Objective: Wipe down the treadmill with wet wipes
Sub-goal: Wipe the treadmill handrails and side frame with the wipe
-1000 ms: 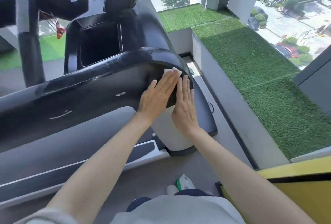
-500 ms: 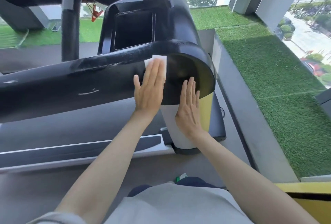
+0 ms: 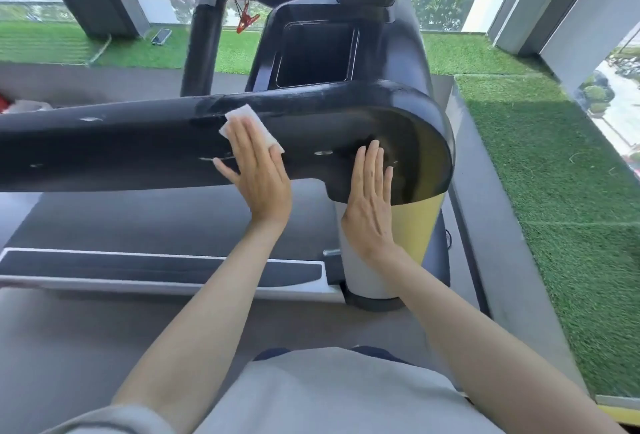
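The left hand (image 3: 258,170) has slid the wet wipe (image 3: 250,128) leftward along the treadmill's black side rail (image 3: 121,153), fingers flat and pressing it down so it scrubs, while the right hand (image 3: 370,198), also flat and empty, rests on the rail's rounded end, probably for balance.

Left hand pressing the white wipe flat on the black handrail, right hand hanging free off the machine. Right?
Not quite. The head view shows the right hand flat against the rounded end of the handrail, fingers straight, not hanging free. The left hand does press the white wipe on the black handrail.
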The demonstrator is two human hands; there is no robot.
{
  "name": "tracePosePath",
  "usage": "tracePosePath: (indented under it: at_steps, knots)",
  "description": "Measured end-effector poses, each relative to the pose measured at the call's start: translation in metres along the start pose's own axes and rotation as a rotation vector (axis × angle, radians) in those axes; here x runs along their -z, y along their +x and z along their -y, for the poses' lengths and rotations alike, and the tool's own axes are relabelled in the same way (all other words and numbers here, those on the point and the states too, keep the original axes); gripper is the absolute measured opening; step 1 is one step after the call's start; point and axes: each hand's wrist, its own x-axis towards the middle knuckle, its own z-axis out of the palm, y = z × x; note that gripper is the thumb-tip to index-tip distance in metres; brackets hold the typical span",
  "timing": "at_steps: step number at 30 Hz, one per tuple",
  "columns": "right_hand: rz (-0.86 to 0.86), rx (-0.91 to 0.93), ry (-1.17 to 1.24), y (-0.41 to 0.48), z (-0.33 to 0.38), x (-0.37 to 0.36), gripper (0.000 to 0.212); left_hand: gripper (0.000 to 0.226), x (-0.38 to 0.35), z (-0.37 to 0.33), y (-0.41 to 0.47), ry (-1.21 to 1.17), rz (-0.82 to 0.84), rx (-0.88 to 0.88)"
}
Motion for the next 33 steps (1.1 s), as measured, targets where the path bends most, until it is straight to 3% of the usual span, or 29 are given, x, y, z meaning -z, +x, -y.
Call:
tracePosePath:
  at_steps: [2, 4, 6, 8, 11, 12, 13, 16, 17, 18, 22, 23, 27, 28, 33]
  knots:
    - [0.009, 0.013, -0.015, 0.000, 0.005, -0.004, 0.088, 0.053, -0.002, -0.008, -0.003, 0.048, 0.030, -0.089]
    - [0.015, 0.029, -0.023, 0.000, 0.009, -0.008, 0.091, 0.064, -0.004, -0.012, -0.005, 0.138, 0.147, -0.408]
    - [0.016, 0.045, -0.028, 0.000, 0.013, -0.010, 0.091, 0.072, 0.000, 0.000, 0.002, 0.208, 0.225, -0.577]
    - [0.021, 0.049, -0.033, 0.003, 0.018, -0.010, 0.092, 0.060, 0.011, 0.019, 0.010, 0.211, 0.179, -0.471]
    - [0.014, 0.036, -0.047, 0.006, 0.023, -0.012, 0.091, 0.051, 0.026, 0.034, 0.016, 0.032, 0.048, 0.070]
    - [0.013, 0.036, -0.047, 0.007, 0.025, -0.013, 0.091, 0.051, 0.028, 0.032, 0.017, 0.026, 0.025, 0.153]
    - [0.016, 0.042, -0.049, 0.007, 0.028, -0.015, 0.091, 0.051, 0.027, 0.029, 0.015, 0.044, 0.024, 0.126]
    - [0.040, 0.076, -0.050, 0.005, 0.036, -0.018, 0.094, 0.063, 0.020, 0.032, 0.007, 0.199, 0.145, -0.317]
    - [0.050, 0.092, -0.050, 0.005, 0.038, -0.018, 0.096, 0.068, 0.021, 0.039, 0.009, 0.231, 0.171, -0.375]
    - [0.060, 0.112, -0.050, 0.006, 0.041, -0.018, 0.097, 0.067, 0.025, 0.046, 0.012, 0.236, 0.171, -0.337]
    - [0.099, 0.171, -0.077, 0.006, 0.046, -0.020, 0.100, 0.050, 0.040, 0.049, 0.020, 0.056, 0.043, 0.225]
    - [0.116, 0.187, -0.088, 0.005, 0.047, -0.021, 0.100, 0.051, 0.039, 0.043, 0.016, 0.066, 0.042, 0.229]
    - [0.166, 0.273, -0.146, 0.002, 0.051, -0.027, 0.096, 0.056, 0.026, 0.041, -0.009, 0.164, 0.208, -0.125]
    - [0.171, 0.300, -0.163, 0.002, 0.052, -0.028, 0.095, 0.057, 0.026, 0.046, -0.008, 0.161, 0.201, -0.097]
    - [0.158, 0.364, -0.231, 0.005, 0.053, -0.032, 0.085, 0.055, 0.032, 0.044, 0.000, -0.036, 0.076, 0.431]
